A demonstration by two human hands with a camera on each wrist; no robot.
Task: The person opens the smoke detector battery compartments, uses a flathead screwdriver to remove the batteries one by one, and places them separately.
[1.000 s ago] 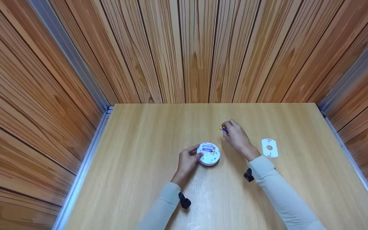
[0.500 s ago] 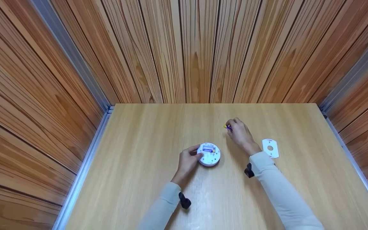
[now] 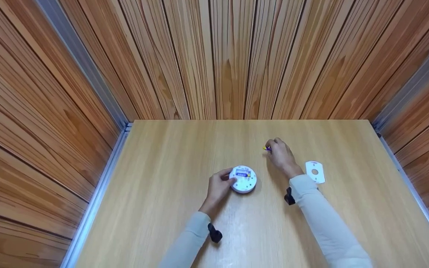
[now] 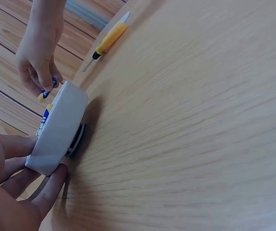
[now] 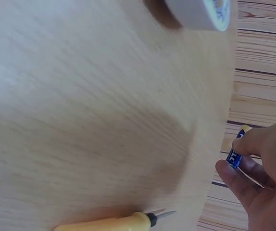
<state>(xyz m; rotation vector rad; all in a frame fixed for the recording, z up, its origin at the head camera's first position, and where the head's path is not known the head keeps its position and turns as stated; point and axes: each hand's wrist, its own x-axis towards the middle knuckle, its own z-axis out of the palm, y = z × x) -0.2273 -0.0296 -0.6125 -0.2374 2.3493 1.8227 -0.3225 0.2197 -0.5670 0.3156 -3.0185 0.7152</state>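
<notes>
My left hand (image 3: 218,189) holds a round white device (image 3: 245,184) by its left edge, thumb on the face and fingers beneath. In the left wrist view the device is tilted, its edge close to the table. A blue-and-yellow battery (image 3: 242,174) lies in the open compartment on its face. Off to the upper right, above the table, my right hand (image 3: 281,159) pinches a second small blue battery (image 5: 234,156) with a yellow end between thumb and fingertips. This battery is apart from the device.
A white plate (image 3: 315,165) with a round hole lies on the table, right of my right forearm. The wrist views show a yellow-handled screwdriver (image 4: 111,38) on the table; my right arm hides it from the head view. Wooden panels (image 3: 233,59) stand behind the table.
My right hand has moved a little to the right, away from the device, still pinching the battery. The left hand and the device have stayed put.
</notes>
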